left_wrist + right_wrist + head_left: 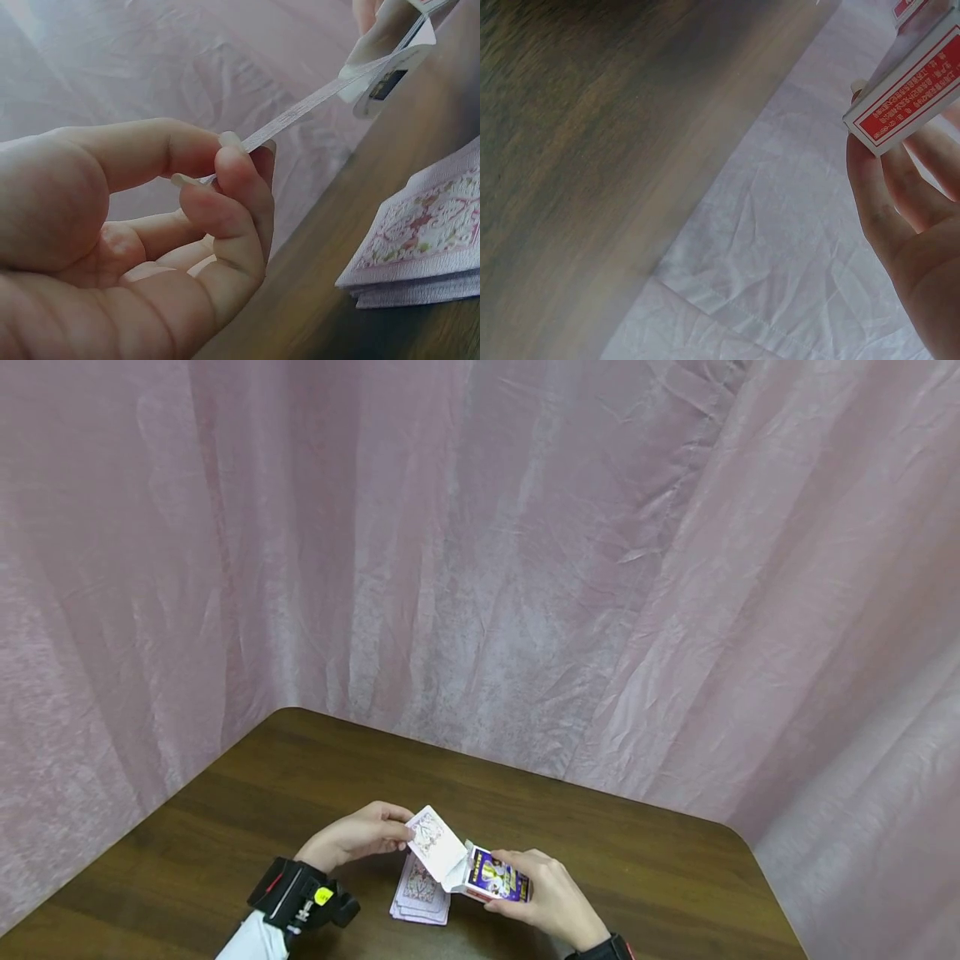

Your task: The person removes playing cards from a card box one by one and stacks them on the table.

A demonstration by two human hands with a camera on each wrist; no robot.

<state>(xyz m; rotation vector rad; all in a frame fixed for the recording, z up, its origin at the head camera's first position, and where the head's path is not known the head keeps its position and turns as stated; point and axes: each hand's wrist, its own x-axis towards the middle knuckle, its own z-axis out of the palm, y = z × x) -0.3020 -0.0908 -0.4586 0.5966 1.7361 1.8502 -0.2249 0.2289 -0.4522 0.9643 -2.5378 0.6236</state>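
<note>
Between thumb and fingers, my left hand (369, 833) pinches playing cards (437, 842) with a floral back; edge-on in the left wrist view, they look like a thin packet. Their far end meets the open flap of a card box (498, 875), purple and yellow on its face. My right hand (549, 893) grips that box from its other end, and its red printed side (911, 97) shows in the right wrist view. A loose stack of cards (422, 893) lies on the table below the pinched cards, floral backs up. How many cards are pinched, I cannot tell.
The brown wooden table (337, 760) has rounded far corners. Pink curtains (480, 568) hang behind it and around both sides. A strapped wrist device (296, 893) sits on my left wrist, and a dark band (603, 948) on my right.
</note>
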